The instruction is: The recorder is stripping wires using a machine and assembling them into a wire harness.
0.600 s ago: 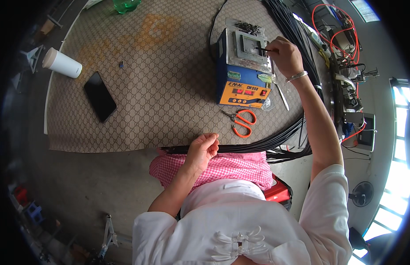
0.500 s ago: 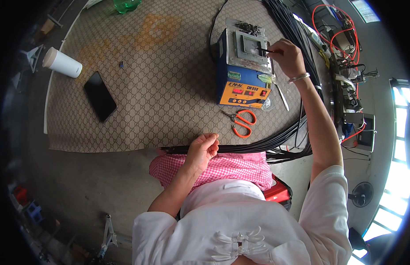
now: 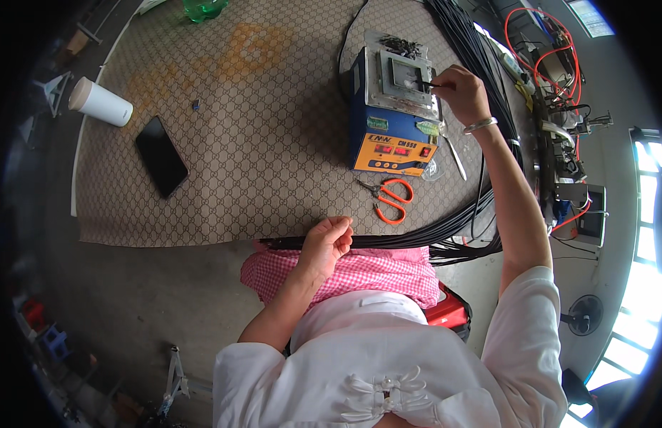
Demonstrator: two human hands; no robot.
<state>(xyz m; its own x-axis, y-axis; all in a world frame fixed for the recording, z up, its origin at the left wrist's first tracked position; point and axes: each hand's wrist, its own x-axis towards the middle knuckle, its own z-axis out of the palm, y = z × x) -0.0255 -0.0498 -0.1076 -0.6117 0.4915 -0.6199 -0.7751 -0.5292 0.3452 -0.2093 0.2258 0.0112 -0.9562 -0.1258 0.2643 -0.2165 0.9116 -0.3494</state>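
Observation:
At the far right of the table stands a blue and orange box-shaped solder pot [image 3: 394, 153] with a square metal-rimmed well on top. My right hand [image 3: 462, 93] is beside its right edge, fingers pinched on a thin dark stick [image 3: 432, 84] whose tip reaches over the well. Dark scraps [image 3: 402, 47] lie heaped behind the well. My left hand [image 3: 328, 242] is closed at the table's front edge, over a bundle of black cables [image 3: 409, 237]; what its fingers hold, if anything, is hidden. Orange-handled scissors [image 3: 392, 200] lie between the pot and this hand.
The patterned tabletop [image 3: 267, 157] carries a black phone [image 3: 162, 156], a white tumbler [image 3: 101, 101] on its side and a green bottle [image 3: 204, 8]. A thin pale tool [image 3: 455, 155] lies right of the pot. More black cables [image 3: 481, 68] run along the right edge.
The dark stick's tip has shifted slightly toward the right side of the well, and my right hand has dipped a little. My left hand stays put.

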